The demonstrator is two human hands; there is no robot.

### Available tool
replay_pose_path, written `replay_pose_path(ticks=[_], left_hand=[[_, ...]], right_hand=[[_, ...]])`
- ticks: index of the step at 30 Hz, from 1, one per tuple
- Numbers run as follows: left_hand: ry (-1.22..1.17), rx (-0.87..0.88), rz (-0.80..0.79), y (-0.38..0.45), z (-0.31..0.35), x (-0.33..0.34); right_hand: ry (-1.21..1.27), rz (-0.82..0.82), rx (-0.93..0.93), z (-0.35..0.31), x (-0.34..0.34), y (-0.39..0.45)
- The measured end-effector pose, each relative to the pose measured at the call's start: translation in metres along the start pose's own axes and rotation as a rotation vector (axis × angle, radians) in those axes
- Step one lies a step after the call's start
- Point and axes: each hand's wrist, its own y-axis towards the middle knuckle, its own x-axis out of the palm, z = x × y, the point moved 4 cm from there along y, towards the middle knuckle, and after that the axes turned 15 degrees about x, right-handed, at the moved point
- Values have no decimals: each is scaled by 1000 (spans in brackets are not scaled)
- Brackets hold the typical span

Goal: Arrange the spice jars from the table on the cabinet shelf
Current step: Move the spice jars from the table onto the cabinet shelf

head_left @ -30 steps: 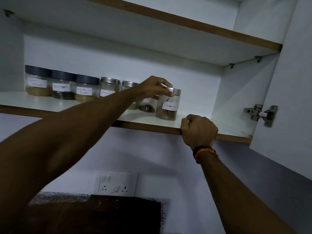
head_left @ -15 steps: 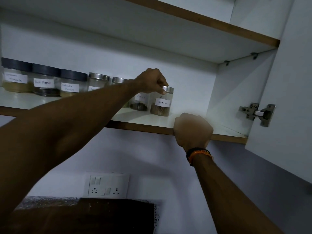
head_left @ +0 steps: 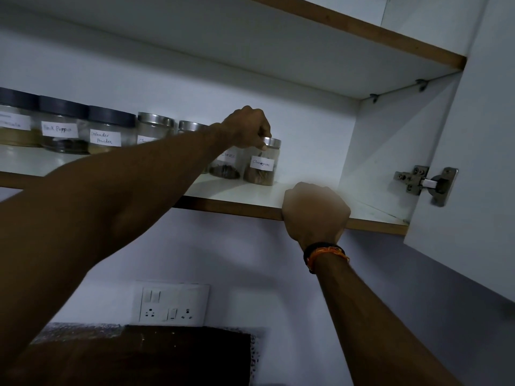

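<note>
Left hand [head_left: 248, 126] grips cinnamon jar [head_left: 262, 162] lid on shelf [head_left: 250, 195], last of 7; right hand [head_left: 316, 211], fingers curled, clasps shelf edge.

Glossy white shelf [head_left: 250, 192], wood-edged

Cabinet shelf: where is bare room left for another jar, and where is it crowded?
The shelf is bare between the cinnamon jar, held at its lid by the left hand, and the cabinet's right wall; the right hand grips its front edge there. Leftward, jars stand packed in a row, from the cloves jar on.
</note>
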Motion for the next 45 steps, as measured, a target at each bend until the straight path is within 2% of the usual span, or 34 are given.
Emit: replay_pose_path(ticks=[19, 28, 40, 45], left_hand=[[6, -41, -53, 5, -5, 8], [2, -61, -224, -7, -8, 0], [-150, -24, -327, -84, 61, -22], [-187, -17, -276, -116, 99, -29]], right_hand=[[23, 29, -16, 2, 2, 1], [28, 66, -12, 0, 0, -1], [-143, -74, -46, -4, -10, -10], [-315, -124, -83, -5, -17, -27]])
